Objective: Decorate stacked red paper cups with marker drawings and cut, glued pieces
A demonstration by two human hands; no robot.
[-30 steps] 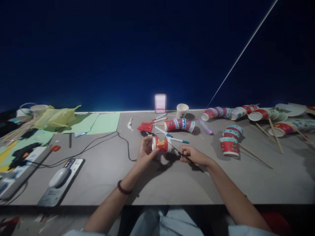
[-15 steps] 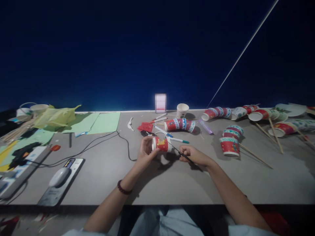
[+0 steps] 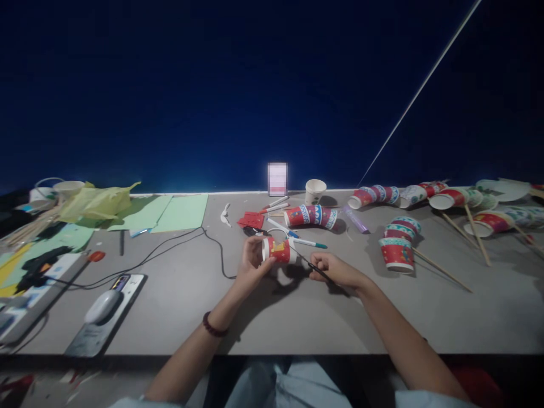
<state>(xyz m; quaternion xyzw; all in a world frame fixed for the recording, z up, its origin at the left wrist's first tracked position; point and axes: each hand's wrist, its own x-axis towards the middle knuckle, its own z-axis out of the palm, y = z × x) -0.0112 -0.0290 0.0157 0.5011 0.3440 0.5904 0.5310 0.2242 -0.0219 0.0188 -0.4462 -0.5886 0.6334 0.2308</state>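
A red paper cup (image 3: 278, 250) with a yellow figure printed on it is turned on its side above the middle of the table (image 3: 187, 317), its shadow falling below it. The left hand (image 3: 254, 259) curls around the cup's left end, thumb pressed along the near side and fingers behind, partly hidden by the cup. The right hand (image 3: 329, 267) is closed, pinching a thin dark tool (image 3: 323, 274) between thumb and fingers; the tool's narrow end points up and left to the cup's right end, though whether it touches is too small to tell. Just beyond the cup lie a marker with a teal cap (image 3: 312, 243), a marker with a blue cap (image 3: 284, 228) and red scraps (image 3: 250, 220). Behind these, a bent row of nested patterned cups (image 3: 312, 216) lies on its side, with a white cup (image 3: 315, 191) upright near it. To the right, a stack of patterned cups (image 3: 397, 252) rests by a wooden stick (image 3: 444, 271). Well to the left are a phone (image 3: 83, 341) bearing a white case (image 3: 102, 306), a power strip (image 3: 45, 294) and green paper sheets (image 3: 181, 212).
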